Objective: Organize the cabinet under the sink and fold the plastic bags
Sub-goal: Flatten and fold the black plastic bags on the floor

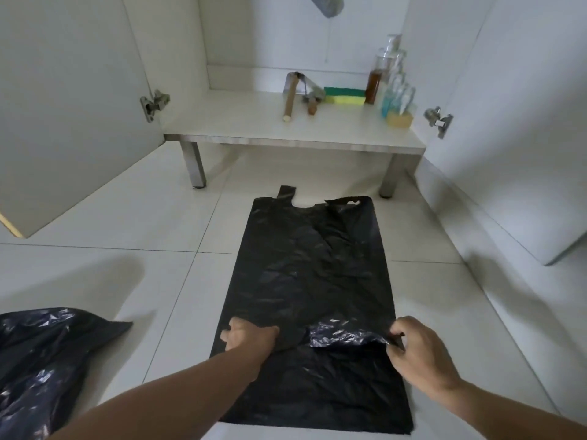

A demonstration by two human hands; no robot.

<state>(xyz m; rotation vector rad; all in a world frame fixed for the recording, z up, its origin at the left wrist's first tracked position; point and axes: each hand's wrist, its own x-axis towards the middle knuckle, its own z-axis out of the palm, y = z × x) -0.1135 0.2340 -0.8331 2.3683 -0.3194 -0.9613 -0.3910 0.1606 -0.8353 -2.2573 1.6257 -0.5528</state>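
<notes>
A black plastic bag (313, 274) lies spread flat on the white tiled floor in front of the open cabinet, handles pointing toward the cabinet. My left hand (251, 336) rests on the bag near its left edge, fingers curled into the plastic. My right hand (419, 350) pinches a raised fold of the bag at its right edge. A crumpled heap of black plastic bags (41, 360) sits at the lower left.
The cabinet shelf (241, 122) carries two wooden-handled tools (290, 100), a green and yellow sponge (344, 95), and several bottles (392, 87) at its right end. Both cabinet doors (70, 100) stand open. A grey pipe (327, 4) hangs overhead.
</notes>
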